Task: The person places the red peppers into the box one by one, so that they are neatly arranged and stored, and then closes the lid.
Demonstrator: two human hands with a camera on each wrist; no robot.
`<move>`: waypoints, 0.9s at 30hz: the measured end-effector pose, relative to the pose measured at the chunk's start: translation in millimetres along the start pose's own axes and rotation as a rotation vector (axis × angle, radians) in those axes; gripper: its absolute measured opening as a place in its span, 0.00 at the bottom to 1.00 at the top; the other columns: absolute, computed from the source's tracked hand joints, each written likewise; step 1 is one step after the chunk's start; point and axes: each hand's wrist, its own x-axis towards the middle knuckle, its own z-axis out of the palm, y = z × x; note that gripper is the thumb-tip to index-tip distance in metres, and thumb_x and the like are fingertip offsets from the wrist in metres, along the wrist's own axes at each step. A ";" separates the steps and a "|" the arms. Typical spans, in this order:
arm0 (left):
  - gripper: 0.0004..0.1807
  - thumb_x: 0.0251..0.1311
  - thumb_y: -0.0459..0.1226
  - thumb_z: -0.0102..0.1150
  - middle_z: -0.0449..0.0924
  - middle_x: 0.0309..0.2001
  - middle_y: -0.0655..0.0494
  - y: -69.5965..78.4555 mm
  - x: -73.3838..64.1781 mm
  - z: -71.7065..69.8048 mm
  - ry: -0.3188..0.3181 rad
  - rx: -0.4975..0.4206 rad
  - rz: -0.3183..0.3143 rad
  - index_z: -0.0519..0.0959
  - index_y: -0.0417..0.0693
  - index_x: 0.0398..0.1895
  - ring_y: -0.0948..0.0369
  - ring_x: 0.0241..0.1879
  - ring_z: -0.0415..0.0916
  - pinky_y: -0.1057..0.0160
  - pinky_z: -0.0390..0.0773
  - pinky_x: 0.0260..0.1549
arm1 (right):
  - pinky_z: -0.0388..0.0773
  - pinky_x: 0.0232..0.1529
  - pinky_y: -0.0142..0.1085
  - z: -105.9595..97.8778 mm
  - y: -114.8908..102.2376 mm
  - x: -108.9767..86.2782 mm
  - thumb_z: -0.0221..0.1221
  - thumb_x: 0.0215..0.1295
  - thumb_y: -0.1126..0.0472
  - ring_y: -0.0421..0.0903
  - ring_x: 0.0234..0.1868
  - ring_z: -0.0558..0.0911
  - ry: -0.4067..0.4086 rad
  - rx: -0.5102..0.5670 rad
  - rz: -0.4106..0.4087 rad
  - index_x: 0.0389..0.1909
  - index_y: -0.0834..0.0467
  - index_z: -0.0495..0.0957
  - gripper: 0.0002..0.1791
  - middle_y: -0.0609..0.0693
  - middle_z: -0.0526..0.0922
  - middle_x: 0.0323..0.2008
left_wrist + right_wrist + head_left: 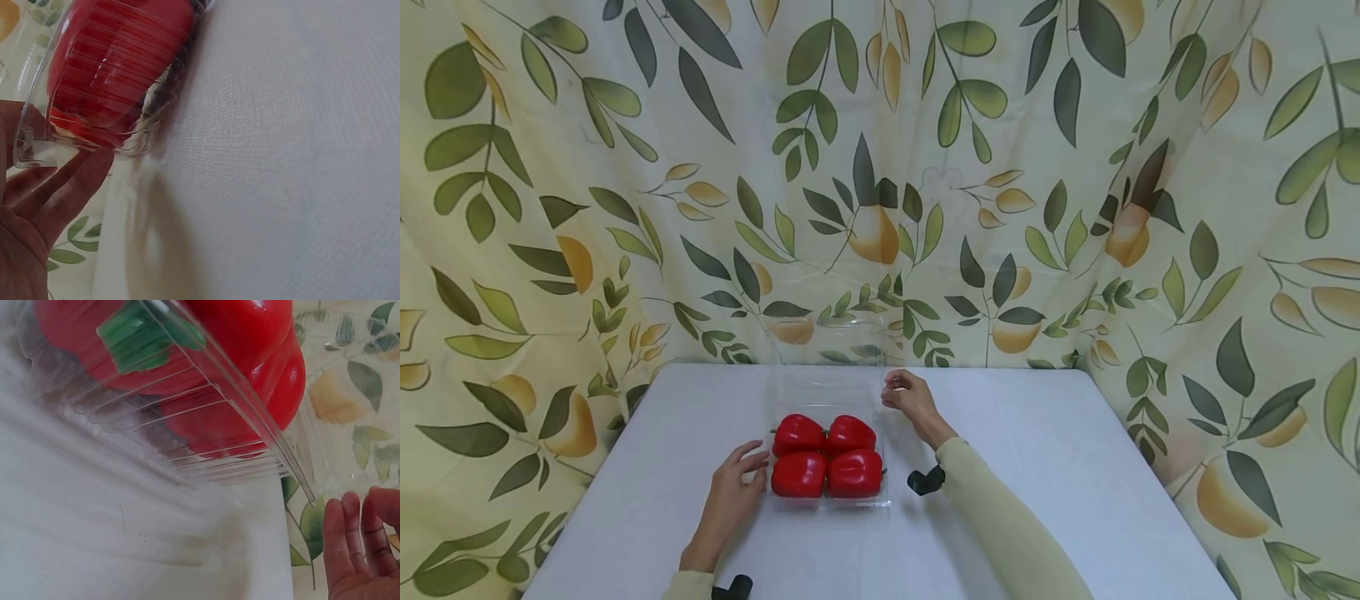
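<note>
Several red bell peppers (798, 475) sit in two rows in a clear plastic clamshell container (871, 502). Its transparent lid (827, 387) stands raised at the back. At the container's left side is my left hand (730, 492), its fingers extended; in the left wrist view the fingertips (100, 162) meet the clear wall. My right hand (913, 404) is by the right edge of the lid, fingers slightly bent. In the right wrist view those fingertips (351, 503) are close to the clear plastic; contact is hard to tell. A green stem (134, 340) shows through the wall.
The container stands on a white-covered table (1015, 433). A leaf-and-fruit patterned curtain (880, 233) hangs behind the table's back edge and along both sides. A black wrist-camera piece (927, 481) sits under the right sleeve (1000, 517).
</note>
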 end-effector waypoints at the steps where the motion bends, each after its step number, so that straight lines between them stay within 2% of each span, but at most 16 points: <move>1: 0.19 0.61 0.31 0.60 0.79 0.59 0.45 0.5 -0.5 0.0 -0.001 -0.003 -0.001 0.80 0.40 0.56 0.49 0.51 0.83 0.64 0.87 0.39 | 0.86 0.46 0.38 -0.2 0.8 -0.5 0.58 0.63 0.70 0.46 0.37 0.82 0.001 0.000 -0.001 0.52 0.67 0.74 0.16 0.54 0.78 0.38; 7: 0.18 0.61 0.31 0.60 0.78 0.59 0.45 2.2 -2.2 -0.2 0.030 0.051 0.032 0.80 0.40 0.55 0.49 0.51 0.82 0.62 0.87 0.40 | 0.86 0.47 0.38 -0.7 1.2 -5.2 0.59 0.63 0.70 0.46 0.37 0.82 0.007 -0.013 -0.009 0.50 0.65 0.76 0.14 0.54 0.79 0.38; 12: 0.21 0.62 0.31 0.60 0.72 0.66 0.44 6.4 -0.8 -5.4 0.074 0.089 0.065 0.77 0.40 0.60 0.45 0.59 0.77 0.56 0.86 0.44 | 0.86 0.47 0.37 -3.2 2.6 -6.1 0.60 0.63 0.69 0.46 0.39 0.82 0.010 -0.025 -0.009 0.48 0.62 0.77 0.12 0.54 0.79 0.40; 18: 0.28 0.63 0.32 0.58 0.61 0.73 0.42 17.2 14.6 -13.9 0.114 0.102 0.091 0.68 0.41 0.67 0.43 0.68 0.67 0.47 0.80 0.53 | 0.84 0.52 0.40 -6.5 2.5 -8.7 0.59 0.65 0.67 0.47 0.42 0.83 -0.006 -0.057 -0.031 0.51 0.64 0.76 0.14 0.55 0.79 0.42; 22: 0.30 0.65 0.33 0.57 0.60 0.73 0.42 28.5 26.5 -19.9 0.123 0.099 0.108 0.64 0.41 0.70 0.43 0.71 0.63 0.45 0.76 0.58 | 0.84 0.53 0.41 -7.1 2.2 -10.6 0.58 0.66 0.67 0.47 0.43 0.83 -0.015 -0.068 -0.039 0.52 0.65 0.75 0.15 0.55 0.80 0.43; 27: 0.31 0.65 0.34 0.56 0.60 0.73 0.42 42.7 40.4 -26.3 0.143 0.074 0.155 0.62 0.42 0.71 0.44 0.70 0.63 0.44 0.75 0.59 | 0.84 0.53 0.41 -6.8 1.7 -12.3 0.59 0.64 0.68 0.47 0.43 0.82 -0.026 -0.074 -0.035 0.52 0.65 0.76 0.15 0.54 0.80 0.43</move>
